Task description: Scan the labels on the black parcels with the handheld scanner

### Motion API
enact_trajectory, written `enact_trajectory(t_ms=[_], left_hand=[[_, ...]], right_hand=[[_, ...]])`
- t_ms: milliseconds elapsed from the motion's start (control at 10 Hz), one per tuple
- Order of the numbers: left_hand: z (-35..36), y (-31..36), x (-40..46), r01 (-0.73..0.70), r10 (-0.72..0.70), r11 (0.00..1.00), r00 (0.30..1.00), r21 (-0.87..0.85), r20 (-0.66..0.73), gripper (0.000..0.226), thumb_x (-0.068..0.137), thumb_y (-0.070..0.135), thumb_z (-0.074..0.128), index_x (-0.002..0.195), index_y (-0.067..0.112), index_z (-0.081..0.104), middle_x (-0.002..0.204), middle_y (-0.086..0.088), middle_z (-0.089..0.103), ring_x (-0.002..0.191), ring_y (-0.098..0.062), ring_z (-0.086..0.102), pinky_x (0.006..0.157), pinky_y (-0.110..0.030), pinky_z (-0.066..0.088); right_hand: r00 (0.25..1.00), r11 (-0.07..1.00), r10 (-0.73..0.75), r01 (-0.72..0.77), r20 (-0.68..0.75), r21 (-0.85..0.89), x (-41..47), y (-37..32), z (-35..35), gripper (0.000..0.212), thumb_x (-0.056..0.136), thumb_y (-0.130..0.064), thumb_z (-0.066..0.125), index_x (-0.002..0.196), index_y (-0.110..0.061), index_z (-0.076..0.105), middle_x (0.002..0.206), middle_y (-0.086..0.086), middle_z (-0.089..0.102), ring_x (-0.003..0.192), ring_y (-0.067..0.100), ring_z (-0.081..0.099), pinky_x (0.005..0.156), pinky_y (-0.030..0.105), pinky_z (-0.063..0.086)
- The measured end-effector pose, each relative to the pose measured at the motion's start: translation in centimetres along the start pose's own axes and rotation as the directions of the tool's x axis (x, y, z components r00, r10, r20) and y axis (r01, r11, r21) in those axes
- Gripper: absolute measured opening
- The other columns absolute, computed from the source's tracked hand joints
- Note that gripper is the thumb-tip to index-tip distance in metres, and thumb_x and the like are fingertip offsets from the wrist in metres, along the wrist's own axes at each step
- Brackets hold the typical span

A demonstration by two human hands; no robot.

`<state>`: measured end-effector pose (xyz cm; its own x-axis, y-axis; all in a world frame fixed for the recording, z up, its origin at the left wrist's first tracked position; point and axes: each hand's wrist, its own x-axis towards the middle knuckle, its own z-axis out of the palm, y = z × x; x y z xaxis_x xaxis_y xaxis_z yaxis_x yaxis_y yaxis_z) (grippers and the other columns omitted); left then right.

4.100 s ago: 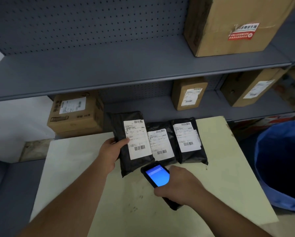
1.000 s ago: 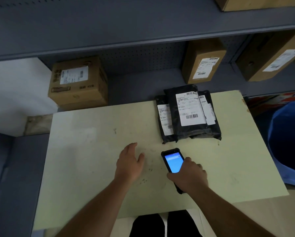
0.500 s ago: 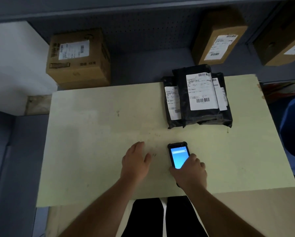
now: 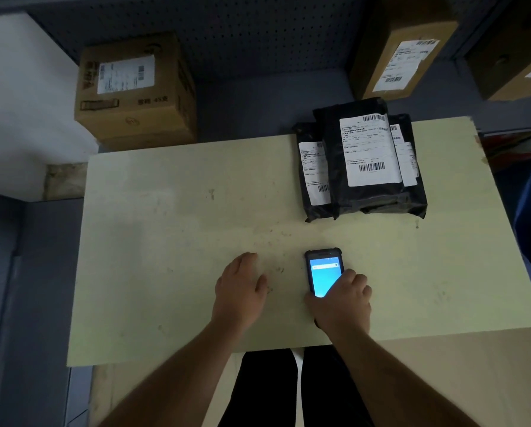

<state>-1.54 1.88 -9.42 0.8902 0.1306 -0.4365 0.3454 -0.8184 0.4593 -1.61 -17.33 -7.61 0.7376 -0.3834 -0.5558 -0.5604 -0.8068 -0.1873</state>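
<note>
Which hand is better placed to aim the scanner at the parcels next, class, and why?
Right. The right hand already lies on the scanner, which points toward the parcels on the table's far right. The left hand rests flat and empty, farther left.

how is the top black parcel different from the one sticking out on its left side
The top black parcel lies over the others, so its whole white label shows, both barcodes included. The left black parcel is partly covered: only a strip of its label and part of one barcode show. The top parcel also reaches farther toward the shelf. Both are black bags lying flat, label up, on the table.
</note>
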Motion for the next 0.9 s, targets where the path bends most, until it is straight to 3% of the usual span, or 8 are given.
enact_trajectory(t_ms=[400,600,900], left_hand=[[-0.7,0.6,0.0,-0.004,0.004,1.0,1.0,0.024,0.0,0.052,0.101,0.032,0.057,0.15,0.018,0.049,0.156,-0.003,0.05,0.143,-0.025,0.046,0.113,-0.043,0.039],[-1.5,1.3,-0.2,0.003,-0.003,1.0,1.0,0.023,-0.004,0.056,0.102,0.038,0.054,0.154,0.022,0.044,0.161,-0.001,0.044,0.147,-0.022,0.041,0.116,-0.043,0.036],[-3.7,2.4,-1.2,-0.002,0.002,1.0,0.998,0.004,-0.07,0.06,0.099,0.045,0.054,0.154,0.026,0.042,0.163,0.003,0.04,0.149,-0.019,0.037,0.116,-0.043,0.036]], right_hand=[[0.999,0.992,-0.052,0.05,-0.012,-0.114,0.3,-0.9,-1.2,0.087,0.082,-0.066,0.071,0.144,-0.017,0.036,0.139,0.005,0.05,0.126,0.025,0.052,0.1,0.043,0.051],[0.981,0.98,-0.189,0.186,-0.033,-0.068,0.0,-2.2,-3.2,0.083,0.089,-0.063,0.066,0.153,-0.021,0.035,0.151,0.002,0.043,0.134,0.025,0.047,0.105,0.044,0.047],[0.961,0.961,-0.276,0.277,-0.021,0.009,-1.2,-3.8,-6.2,0.089,0.09,-0.068,0.063,0.16,-0.024,0.031,0.163,0.0,0.035,0.146,0.025,0.039,0.114,0.047,0.04]])
